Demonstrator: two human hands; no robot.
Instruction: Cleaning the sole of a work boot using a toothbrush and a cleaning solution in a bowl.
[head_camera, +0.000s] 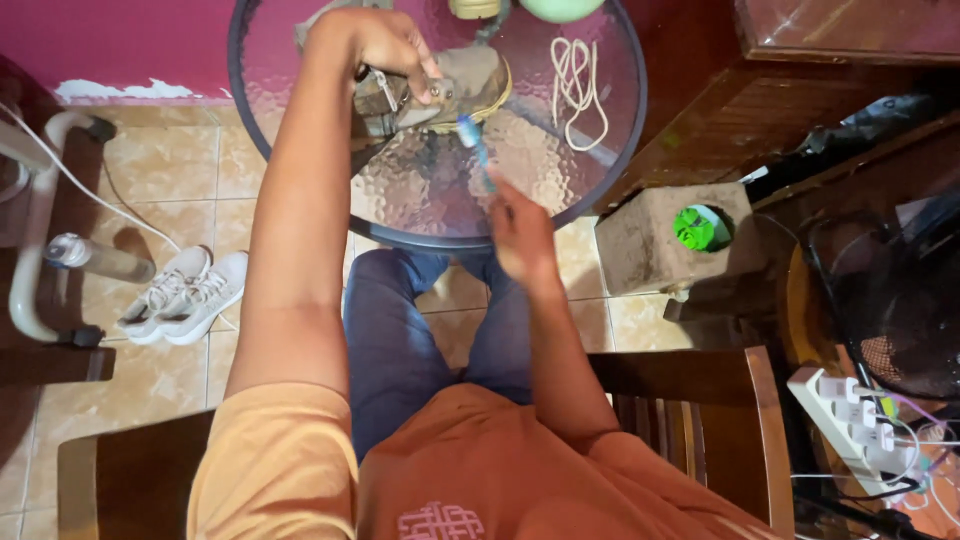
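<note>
You are sitting on a wooden chair (700, 400) in front of a round glass tabletop (420, 190), looking down past your orange shirt and blue trousers. Your left hand (385, 45) is reaching out toward twelve o'clock and is closed around the upper part of a dirty tan shoe (465, 85), fingers curled over its opening, propping it on the glass with the toe pointing toward two o'clock. Your right hand (520, 235) is hovering over the near rim of the tabletop, at about five o'clock from the shoe, and its fingers are wrapped around the handle of a blue toothbrush (473, 145); the hand is blurred, so the exact grip is hard to read. The brush is angling up toward eleven o'clock, and its head is sitting right at the sole edge of the shoe, touching or nearly touching. A loose cream shoelace (578, 85) is lying in loops on the glass at three o'clock from the shoe, well apart from both hands. On the tiled floor at nine o'clock, a pair of white sneakers (185, 295) is resting side by side, with a clear bottle (95, 257) lying just beyond them. At three o'clock from your right hand, a concrete block (650, 250) is holding something bright green (697, 228) in its hole.
</note>
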